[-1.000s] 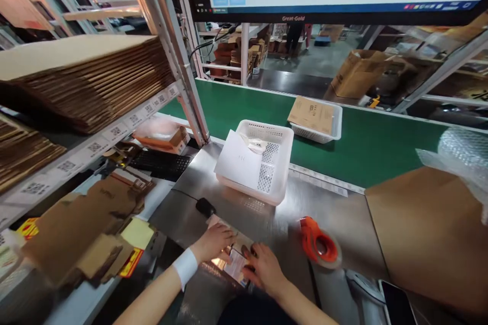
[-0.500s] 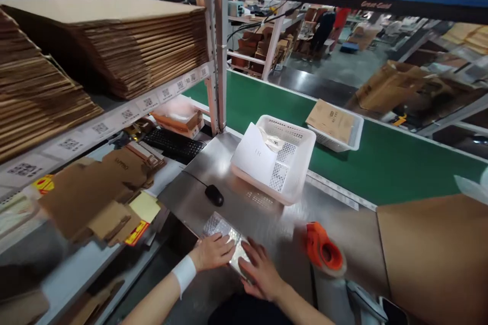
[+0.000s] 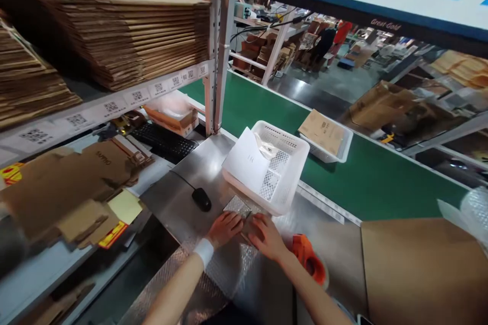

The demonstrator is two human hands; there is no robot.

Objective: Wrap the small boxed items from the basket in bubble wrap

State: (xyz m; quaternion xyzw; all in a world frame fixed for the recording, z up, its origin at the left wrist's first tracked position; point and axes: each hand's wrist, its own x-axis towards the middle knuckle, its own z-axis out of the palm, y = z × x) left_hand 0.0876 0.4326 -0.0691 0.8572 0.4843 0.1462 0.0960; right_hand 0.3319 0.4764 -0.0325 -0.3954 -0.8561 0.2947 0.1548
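Two bare hands work close together in the head view, both on one flat, clear-wrapped packet (image 3: 237, 206) upon the metal table (image 3: 186, 170)! Left hand (image 3: 226, 228), white band at the wrist, lays bent fingers over the packet's near side; right hand (image 3: 267, 236) curls its fingers at the packet's right. Clenched or merely pressing? That cannot be told from here. Bubble wrap (image 3: 229, 274) spreads out at six o'clock, beneath the left forearm.

Round the dial from the packet: a black mouse (image 3: 201, 199) at nine o'clock, just beside; the dark keyboard (image 3: 163, 139) further off at ten. At one o'clock sits a white basket (image 3: 293, 183), a white sheet (image 3: 247, 160) leaning across its left side. Beyond it, on the green belt (image 3: 247, 101), a second basket (image 3: 346, 144) carries a brown carton (image 3: 322, 132). Four o'clock: the orange tape dispenser (image 3: 303, 251), near the right forearm!
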